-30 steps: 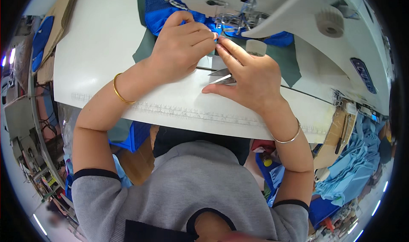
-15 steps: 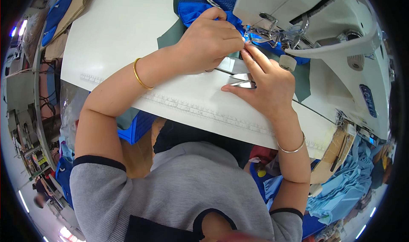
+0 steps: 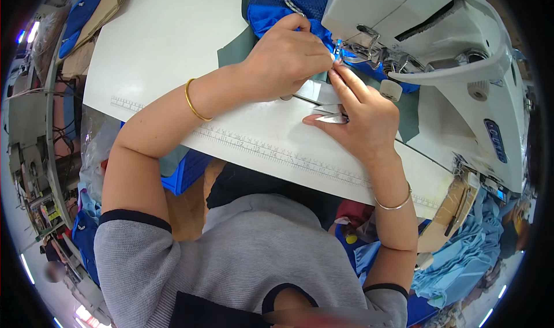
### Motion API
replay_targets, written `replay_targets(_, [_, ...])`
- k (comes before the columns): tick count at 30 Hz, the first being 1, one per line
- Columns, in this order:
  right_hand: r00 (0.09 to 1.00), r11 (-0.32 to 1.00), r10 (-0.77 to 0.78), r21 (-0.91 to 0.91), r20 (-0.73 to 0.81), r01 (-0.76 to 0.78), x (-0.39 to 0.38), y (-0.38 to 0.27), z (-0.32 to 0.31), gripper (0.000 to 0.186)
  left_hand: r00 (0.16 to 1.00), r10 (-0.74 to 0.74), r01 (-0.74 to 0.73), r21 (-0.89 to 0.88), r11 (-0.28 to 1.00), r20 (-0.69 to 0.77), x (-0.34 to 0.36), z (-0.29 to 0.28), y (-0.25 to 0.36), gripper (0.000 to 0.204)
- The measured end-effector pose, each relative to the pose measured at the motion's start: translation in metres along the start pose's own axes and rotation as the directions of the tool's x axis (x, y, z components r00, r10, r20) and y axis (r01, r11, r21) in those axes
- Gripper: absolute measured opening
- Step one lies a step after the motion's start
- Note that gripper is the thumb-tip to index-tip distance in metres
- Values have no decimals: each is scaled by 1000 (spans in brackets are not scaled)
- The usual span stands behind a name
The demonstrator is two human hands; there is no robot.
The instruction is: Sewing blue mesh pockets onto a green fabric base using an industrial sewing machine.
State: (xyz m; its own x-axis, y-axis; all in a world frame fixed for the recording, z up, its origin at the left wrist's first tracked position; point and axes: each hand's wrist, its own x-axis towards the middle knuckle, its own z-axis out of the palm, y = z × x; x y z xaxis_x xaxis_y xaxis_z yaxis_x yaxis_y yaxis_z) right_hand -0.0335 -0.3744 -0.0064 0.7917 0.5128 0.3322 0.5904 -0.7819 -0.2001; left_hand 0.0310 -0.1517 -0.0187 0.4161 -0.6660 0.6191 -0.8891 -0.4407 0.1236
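My left hand (image 3: 285, 57) is closed in a pinch beside the sewing machine's presser foot (image 3: 339, 51), on the edge of a bright blue fabric piece (image 3: 265, 17) with a mesh panel and a pale cord. What lies right between its fingertips is mostly hidden. Stretched toward the same spot, the index and middle fingers of my right hand (image 3: 369, 114) almost meet the left fingertips. Thread snips (image 3: 332, 118) are tucked in my right palm, their blades poking out above the thumb and pointing left. Dark green fabric (image 3: 235, 50) lies flat beneath the blue piece.
The white sewing machine head (image 3: 392, 10) stands over the far right of the white table (image 3: 167, 34). A ruler strip (image 3: 271, 152) runs along the table's near edge. Light blue cloth (image 3: 461, 253) is heaped at right; a blue bin (image 3: 187, 169) stands below the table.
The whole view has shifted slightly. Both hands keep nearly the same place at the presser foot, and the snips' blades look a little closer together.
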Motion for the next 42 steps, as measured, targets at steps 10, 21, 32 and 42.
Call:
replay_targets(10, [999,1000,-16,-23,-38,15,0,3,3,82,998,21,-21,4,1000,-60,0,6,-1,17])
replay_targets(21, [998,994,56,-91,11,-54,-11,11,-2,52,978,-79,69,-55,996,-192,8,-18,-14,16])
replay_targets(32, [995,975,-59,-210,79,74,-16,45,-32,40,977,-24,-3,125,992,214,29,-55,-22,20])
replay_targets(42, [983,998,-45,-45,179,53,4,78,-33,34,865,-215,151,174,973,454,33,-55,-34,33])
